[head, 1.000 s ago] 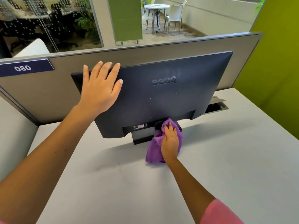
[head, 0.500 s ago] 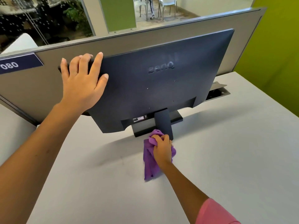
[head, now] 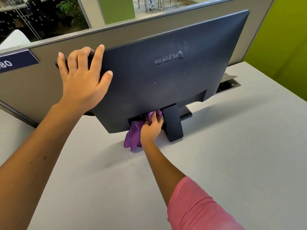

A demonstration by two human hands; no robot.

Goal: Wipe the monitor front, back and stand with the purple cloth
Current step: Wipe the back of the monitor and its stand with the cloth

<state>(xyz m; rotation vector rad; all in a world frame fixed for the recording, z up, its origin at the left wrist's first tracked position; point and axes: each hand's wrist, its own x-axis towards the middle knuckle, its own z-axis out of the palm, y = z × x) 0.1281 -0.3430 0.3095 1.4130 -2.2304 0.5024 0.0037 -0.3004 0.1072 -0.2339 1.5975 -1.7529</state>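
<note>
The dark monitor (head: 166, 77) stands on the grey desk with its back towards me, tilted forward. My left hand (head: 83, 80) grips its upper left corner, fingers curled over the top edge. My right hand (head: 152, 128) holds the purple cloth (head: 132, 136) and presses it into the recess at the monitor's lower back, just left of the stand neck (head: 172, 123). Part of the cloth hangs down to the desk. The stand base (head: 186, 112) shows behind the neck. The screen side is hidden.
A grey partition (head: 41, 80) with a blue number label (head: 16, 62) runs close behind the monitor. An open cable hatch (head: 229, 83) sits in the desk at the right. A green wall (head: 282, 39) borders the right side. The grey desk (head: 216, 155) spreads in front.
My right hand has carried the cloth up from the desk at the foot of the stand into the recess left of the neck. The monitor has tipped further towards me.
</note>
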